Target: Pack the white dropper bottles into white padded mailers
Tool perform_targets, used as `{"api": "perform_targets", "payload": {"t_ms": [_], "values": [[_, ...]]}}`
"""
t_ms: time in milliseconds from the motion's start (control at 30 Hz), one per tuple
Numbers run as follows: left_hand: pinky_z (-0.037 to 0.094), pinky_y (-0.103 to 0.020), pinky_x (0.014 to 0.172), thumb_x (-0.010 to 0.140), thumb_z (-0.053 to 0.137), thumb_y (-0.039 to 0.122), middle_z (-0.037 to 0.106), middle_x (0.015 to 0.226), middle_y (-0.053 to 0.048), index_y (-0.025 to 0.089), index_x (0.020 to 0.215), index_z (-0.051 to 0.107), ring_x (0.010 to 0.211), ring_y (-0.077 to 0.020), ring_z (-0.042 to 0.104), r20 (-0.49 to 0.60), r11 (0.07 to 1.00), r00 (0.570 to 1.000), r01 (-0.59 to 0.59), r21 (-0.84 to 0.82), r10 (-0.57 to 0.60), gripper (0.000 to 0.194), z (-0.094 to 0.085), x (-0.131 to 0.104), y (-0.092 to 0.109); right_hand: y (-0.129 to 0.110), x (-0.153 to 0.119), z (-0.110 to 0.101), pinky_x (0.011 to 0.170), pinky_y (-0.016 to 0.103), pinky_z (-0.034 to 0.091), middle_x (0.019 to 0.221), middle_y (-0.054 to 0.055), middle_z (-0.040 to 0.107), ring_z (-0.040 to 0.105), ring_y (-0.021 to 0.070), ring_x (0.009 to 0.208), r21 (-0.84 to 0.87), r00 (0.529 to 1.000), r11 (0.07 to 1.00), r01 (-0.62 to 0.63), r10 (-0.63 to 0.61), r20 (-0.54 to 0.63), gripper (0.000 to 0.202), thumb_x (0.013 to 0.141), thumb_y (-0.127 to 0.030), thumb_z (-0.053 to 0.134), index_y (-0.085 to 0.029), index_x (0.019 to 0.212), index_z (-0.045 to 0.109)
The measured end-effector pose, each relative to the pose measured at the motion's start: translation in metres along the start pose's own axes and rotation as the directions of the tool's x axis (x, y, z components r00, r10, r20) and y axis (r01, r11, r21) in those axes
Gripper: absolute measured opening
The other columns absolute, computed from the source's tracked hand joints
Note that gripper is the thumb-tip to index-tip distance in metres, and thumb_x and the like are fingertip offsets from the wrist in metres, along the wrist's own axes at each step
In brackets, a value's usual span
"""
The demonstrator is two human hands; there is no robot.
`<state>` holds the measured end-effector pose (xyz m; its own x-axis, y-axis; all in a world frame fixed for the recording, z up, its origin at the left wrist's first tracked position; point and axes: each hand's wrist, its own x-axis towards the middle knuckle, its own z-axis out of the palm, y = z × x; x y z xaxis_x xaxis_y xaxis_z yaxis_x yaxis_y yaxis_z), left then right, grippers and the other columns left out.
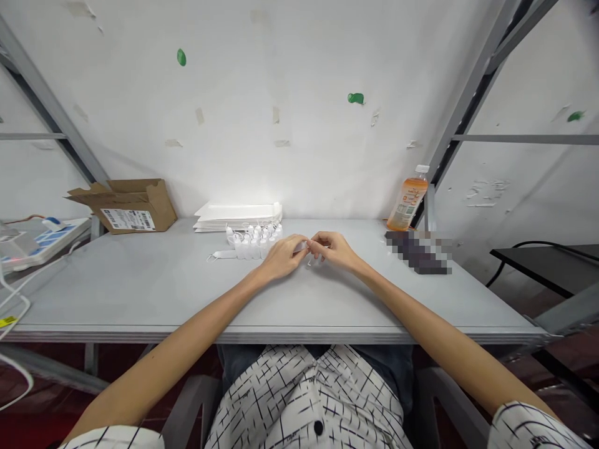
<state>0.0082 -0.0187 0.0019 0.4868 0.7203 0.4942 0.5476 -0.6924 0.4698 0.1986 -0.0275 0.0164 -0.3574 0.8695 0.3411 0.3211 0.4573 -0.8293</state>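
Note:
My left hand (pixel 285 257) and my right hand (pixel 336 249) meet above the middle of the table, fingertips pinched close together. Something small and white is between them, mostly hidden by the fingers. A thin white strip or loop (pixel 309 262) dangles just below the fingertips. Left of my left hand stands a cluster of several small white bottle-shaped pieces (pixel 253 246) with narrow tops and thin strands about them. One similar piece (pixel 224 254) lies on its side at the cluster's left end, its thin end pointing left.
Behind the cluster lies a stack of white sheets or flat packets (pixel 238 215). An open cardboard box (pixel 135 209) stands at the back left, near a power strip (pixel 51 240). At the back right are an orange drink bottle (pixel 408 202) and a dark blurred object (pixel 416 252) on the grey table (pixel 140 293).

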Motion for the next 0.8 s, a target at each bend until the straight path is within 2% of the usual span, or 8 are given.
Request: {"api": "perform_targets", "payload": {"t_ms": [67,133,200,267,433,600,800], "values": [[0.045,-0.033,0.078,0.095,0.049,0.035,0.068,0.108,-0.009,0.018,0.115,0.059,0.092,-0.0218,0.062,-0.015,1.000,1.000,0.010,-0.003,-0.011,0.028,0.000,0.000,0.000,0.000,0.001,0.000,0.054,0.028,0.047,0.069,0.005,0.065,0.061,0.0163,0.061,-0.010,0.999,1.000,-0.001,0.001,-0.034,0.037,0.084,-0.052,0.062,-0.016,0.076,0.062],[0.045,-0.033,0.075,0.096,0.048,0.039,0.066,0.105,-0.009,0.018,0.124,0.052,0.088,-0.0212,0.061,-0.025,0.999,0.999,0.036,-0.029,-0.037,0.036,-0.001,0.000,0.002,0.000,0.001,0.000,0.055,0.028,0.046,0.068,0.004,0.063,0.059,0.0153,0.058,-0.055,0.993,0.998,0.018,-0.024,-0.112,0.033,0.084,-0.048,0.061,-0.017,0.074,0.060],[0.043,-0.030,0.068,0.097,0.047,0.044,0.064,0.096,-0.006,0.018,0.122,0.050,0.079,-0.0187,0.059,-0.019,0.993,0.997,0.069,-0.093,-0.071,0.036,-0.002,0.000,0.005,0.000,0.001,0.001,0.055,0.027,0.044,0.063,0.002,0.060,0.057,0.0141,0.055,-0.095,0.981,0.995,0.036,-0.053,-0.185,0.031,0.085,-0.046,0.059,-0.018,0.071,0.057],[0.040,-0.028,0.064,0.097,0.047,0.048,0.061,0.087,-0.002,0.019,0.114,0.050,0.071,-0.0161,0.055,0.002,0.979,0.995,0.102,-0.178,-0.103,0.033,-0.002,-0.001,0.008,-0.001,-0.001,0.003,0.054,0.026,0.041,0.056,-0.001,0.054,0.053,0.0129,0.051,-0.102,0.976,0.994,0.039,-0.060,-0.211,0.032,0.087,-0.045,0.057,-0.019,0.069,0.053],[0.035,-0.027,0.061,0.100,0.041,0.045,0.051,0.063,0.005,0.020,0.100,0.051,0.059,-0.0134,0.047,0.068,0.958,0.993,0.112,-0.263,-0.098,0.026,-0.004,-0.001,0.013,-0.003,-0.005,0.004,0.049,0.025,0.032,0.046,-0.004,0.044,0.041,0.0103,0.044,-0.104,0.982,0.994,0.021,-0.040,-0.183,0.044,0.092,-0.054,0.051,-0.021,0.064,0.046],[0.031,-0.026,0.058,0.099,0.041,0.043,0.045,0.061,0.005,0.019,0.090,0.051,0.056,-0.0119,0.041,0.071,0.940,0.989,0.144,-0.310,-0.128,0.027,-0.003,0.001,0.014,0.001,-0.004,0.002,0.047,0.025,0.030,0.043,-0.006,0.041,0.039,0.0092,0.041,0.004,0.995,1.000,-0.002,0.003,-0.099,0.054,0.088,-0.068,0.051,-0.022,0.062,0.041],[0.032,-0.024,0.051,0.096,0.042,0.045,0.044,0.062,0.004,0.018,0.087,0.053,0.054,-0.0106,0.040,0.103,0.905,0.982,0.186,-0.384,-0.158,0.031,-0.001,0.002,0.011,0.003,-0.003,0.003,0.043,0.024,0.034,0.050,-0.007,0.040,0.038,0.0085,0.042,0.184,0.997,0.981,-0.066,0.070,-0.020,0.056,0.080,-0.075,0.056,-0.022,0.066,0.042]]}}
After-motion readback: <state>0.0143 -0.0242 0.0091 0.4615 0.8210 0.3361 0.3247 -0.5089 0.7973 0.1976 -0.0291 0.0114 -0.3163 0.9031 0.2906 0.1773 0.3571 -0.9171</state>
